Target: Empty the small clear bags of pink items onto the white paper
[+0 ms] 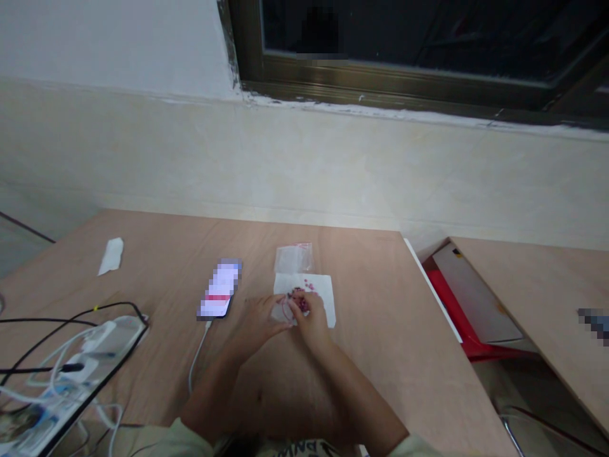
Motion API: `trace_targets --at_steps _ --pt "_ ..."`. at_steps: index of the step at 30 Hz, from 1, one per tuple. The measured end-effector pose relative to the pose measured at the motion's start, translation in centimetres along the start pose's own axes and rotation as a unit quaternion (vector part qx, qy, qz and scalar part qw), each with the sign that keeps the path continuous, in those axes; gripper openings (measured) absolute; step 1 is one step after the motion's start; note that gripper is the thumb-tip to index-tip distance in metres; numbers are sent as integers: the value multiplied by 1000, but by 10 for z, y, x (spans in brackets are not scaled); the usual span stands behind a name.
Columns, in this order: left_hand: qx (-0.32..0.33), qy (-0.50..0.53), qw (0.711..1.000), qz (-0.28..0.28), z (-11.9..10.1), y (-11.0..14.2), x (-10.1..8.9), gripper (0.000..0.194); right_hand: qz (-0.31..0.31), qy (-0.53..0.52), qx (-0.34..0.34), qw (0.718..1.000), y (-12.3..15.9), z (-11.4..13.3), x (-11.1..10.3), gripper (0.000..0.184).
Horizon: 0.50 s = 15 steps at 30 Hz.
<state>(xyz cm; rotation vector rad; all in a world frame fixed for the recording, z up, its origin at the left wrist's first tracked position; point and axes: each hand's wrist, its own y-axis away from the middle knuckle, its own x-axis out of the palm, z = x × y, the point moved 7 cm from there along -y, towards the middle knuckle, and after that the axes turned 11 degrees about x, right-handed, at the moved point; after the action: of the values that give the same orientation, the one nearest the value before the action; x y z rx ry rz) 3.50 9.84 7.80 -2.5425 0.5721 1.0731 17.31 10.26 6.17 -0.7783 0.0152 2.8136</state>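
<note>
Pinching what looks like a dark-pink bead cluster [298,299], the right hand [310,315] hangs over a white paper sheet [324,293]; the open left hand [259,322] reaches beside it. Loose pink beads [309,285] dot the sheet, just below a clear plastic bag [294,258] on the pale wooden worktop [371,298].

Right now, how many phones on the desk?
1: phone on the desk, left of the white sheet, cable attached. Cords at lower left could hide another.
</note>
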Motion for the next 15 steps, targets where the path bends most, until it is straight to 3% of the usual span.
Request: trace_targets --at_steps 3,5,10,15 --pt "-11 -3 1000 1 1 -2 -3 47 -69 85 55 992 -22 -10 -5 20" --pt "-7 -2 1000 5 4 -3 -3 48 -84 163 73 980 -40 -18 -4 19" --pt "7 0 1000 -2 14 -5 -5 51 -51 279 75 956 -65 -27 11 14" --pt "-5 4 1000 -15 21 -8 -8 51 -38 271 86 958 -64 -25 11 17"
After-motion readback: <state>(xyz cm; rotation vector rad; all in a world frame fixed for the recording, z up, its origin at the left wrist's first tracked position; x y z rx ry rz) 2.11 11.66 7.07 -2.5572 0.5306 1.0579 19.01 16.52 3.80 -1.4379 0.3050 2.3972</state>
